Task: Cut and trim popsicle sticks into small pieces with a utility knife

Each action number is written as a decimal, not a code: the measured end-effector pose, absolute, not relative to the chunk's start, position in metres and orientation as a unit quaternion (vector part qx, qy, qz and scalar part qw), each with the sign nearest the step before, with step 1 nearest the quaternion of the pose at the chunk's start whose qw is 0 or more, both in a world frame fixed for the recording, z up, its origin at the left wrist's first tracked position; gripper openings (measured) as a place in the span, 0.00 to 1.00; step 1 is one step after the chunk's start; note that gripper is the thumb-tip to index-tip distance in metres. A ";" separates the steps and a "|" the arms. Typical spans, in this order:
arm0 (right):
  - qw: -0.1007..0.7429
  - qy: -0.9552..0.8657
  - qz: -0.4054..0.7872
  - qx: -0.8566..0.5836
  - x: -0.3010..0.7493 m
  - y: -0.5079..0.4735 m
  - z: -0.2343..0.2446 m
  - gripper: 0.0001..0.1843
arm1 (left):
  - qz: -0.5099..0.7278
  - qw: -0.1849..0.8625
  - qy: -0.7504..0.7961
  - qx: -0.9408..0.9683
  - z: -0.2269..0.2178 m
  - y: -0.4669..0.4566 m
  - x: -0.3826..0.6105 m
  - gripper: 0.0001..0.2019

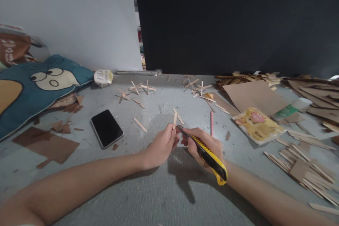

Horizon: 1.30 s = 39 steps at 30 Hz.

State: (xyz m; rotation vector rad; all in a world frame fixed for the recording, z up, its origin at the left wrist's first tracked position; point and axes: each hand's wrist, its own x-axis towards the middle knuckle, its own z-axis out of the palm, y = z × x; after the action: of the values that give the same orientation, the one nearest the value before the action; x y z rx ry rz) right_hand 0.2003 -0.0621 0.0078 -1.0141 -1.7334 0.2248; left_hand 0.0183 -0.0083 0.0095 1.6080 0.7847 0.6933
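Note:
Pinched in my left hand (164, 144) is a wooden craft stick (175, 117), pointing up and away from me above the table. My right hand (205, 144) grips a yellow and black utility knife (209, 157). The knife's front end meets the stick close to my left fingertips; whether the blade touches the wood I cannot tell. Just beyond my hands, another craft stick (179, 116) lies flat on the table, with one more craft stick (140, 125) to the left.
A phone (107, 128) and brown cardboard scraps (46, 143) lie left, below a blue cushion (50, 81). Crossed-stick pieces (147, 87) stand at the back. Rightward are a pink striped stick (212, 123), a yellow packet (258, 125), cardboard (249, 95) and piled craft sticks (312, 173).

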 end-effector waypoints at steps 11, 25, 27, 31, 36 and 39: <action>0.530 -0.738 0.083 -0.410 0.200 -0.060 0.011 0.16 | 0.292 0.553 0.338 0.703 0.012 -0.008 0.017 0.17; 0.510 -0.749 0.078 -0.415 0.191 -0.063 0.006 0.22 | 0.306 0.509 0.358 0.721 0.001 -0.006 0.018 0.11; 0.508 -0.743 0.081 -0.428 0.190 -0.064 0.009 0.19 | 0.302 0.504 0.362 0.724 0.002 -0.006 0.018 0.10; 0.518 -0.721 0.103 -0.449 0.188 -0.065 0.012 0.11 | 0.291 0.513 0.362 0.722 0.005 -0.006 0.018 0.12; 0.546 -0.674 0.140 -0.477 0.188 -0.065 0.012 0.08 | 0.302 0.547 0.338 0.704 0.010 -0.008 0.020 0.16; 0.548 -0.658 0.151 -0.494 0.188 -0.064 0.010 0.09 | 0.309 0.561 0.321 0.697 0.013 -0.009 0.021 0.19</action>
State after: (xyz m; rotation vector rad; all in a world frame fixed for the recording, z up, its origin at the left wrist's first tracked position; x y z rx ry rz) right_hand 0.1881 -0.0637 0.0103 -1.1715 -1.5589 0.3568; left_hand 0.0206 -0.0089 0.0126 1.6433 0.7562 0.7288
